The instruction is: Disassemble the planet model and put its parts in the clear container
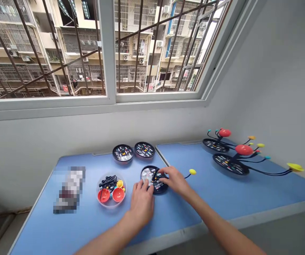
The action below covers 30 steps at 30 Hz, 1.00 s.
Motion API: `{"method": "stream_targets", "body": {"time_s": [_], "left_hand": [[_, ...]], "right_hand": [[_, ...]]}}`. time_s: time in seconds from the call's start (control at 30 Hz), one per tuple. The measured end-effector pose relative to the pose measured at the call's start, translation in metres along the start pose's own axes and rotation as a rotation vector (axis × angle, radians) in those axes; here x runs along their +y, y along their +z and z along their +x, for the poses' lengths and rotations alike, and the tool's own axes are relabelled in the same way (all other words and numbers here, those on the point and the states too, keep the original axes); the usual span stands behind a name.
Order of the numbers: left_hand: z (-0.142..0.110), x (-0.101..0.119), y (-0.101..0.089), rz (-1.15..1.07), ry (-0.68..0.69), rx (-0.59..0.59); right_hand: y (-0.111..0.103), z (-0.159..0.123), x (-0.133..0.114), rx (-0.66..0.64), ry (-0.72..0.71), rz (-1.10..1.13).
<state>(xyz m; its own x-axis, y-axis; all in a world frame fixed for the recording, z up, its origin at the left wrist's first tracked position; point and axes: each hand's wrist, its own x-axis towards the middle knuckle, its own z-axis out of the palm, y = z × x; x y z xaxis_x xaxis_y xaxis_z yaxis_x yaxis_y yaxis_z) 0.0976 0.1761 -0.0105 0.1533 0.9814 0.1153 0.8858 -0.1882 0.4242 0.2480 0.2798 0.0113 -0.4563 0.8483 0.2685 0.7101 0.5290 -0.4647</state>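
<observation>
Reading the feed from afar, I have the left grip (pixel 141 202) and right grip (pixel 176 180) clamped on a round black disc (pixel 161 188) mid-desk, two red-domed black-disc models (pixel 244 149) finished at the desk's right end, two bare black discs (pixel 144 149) at its back edge, and colourful loose parts (pixel 107 182) left in a clear round tub (pixel 112 206).

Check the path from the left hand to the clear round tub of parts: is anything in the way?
Nothing visible stands in the way. The left hand is just to the right of the clear round tub, and only a narrow strip of the blue tabletop lies between them.
</observation>
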Motion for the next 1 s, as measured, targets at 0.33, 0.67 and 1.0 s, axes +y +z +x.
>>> {"method": "stream_targets", "body": {"time_s": [0.33,0.67,1.0], "left_hand": [[0.023,0.002,0.006,0.077,0.038,-0.054],[0.022,0.004,0.006,-0.003,0.04,-0.049],[-0.05,0.009,-0.017,-1.393,-0.441,0.006]], "right_hand": [[0.019,0.014,0.004,-0.08,0.011,0.067],[-0.042,0.022,-0.033,0.094,-0.118,0.194],[-0.011,-0.067,-0.131,0.042,-0.759,0.198]]}}
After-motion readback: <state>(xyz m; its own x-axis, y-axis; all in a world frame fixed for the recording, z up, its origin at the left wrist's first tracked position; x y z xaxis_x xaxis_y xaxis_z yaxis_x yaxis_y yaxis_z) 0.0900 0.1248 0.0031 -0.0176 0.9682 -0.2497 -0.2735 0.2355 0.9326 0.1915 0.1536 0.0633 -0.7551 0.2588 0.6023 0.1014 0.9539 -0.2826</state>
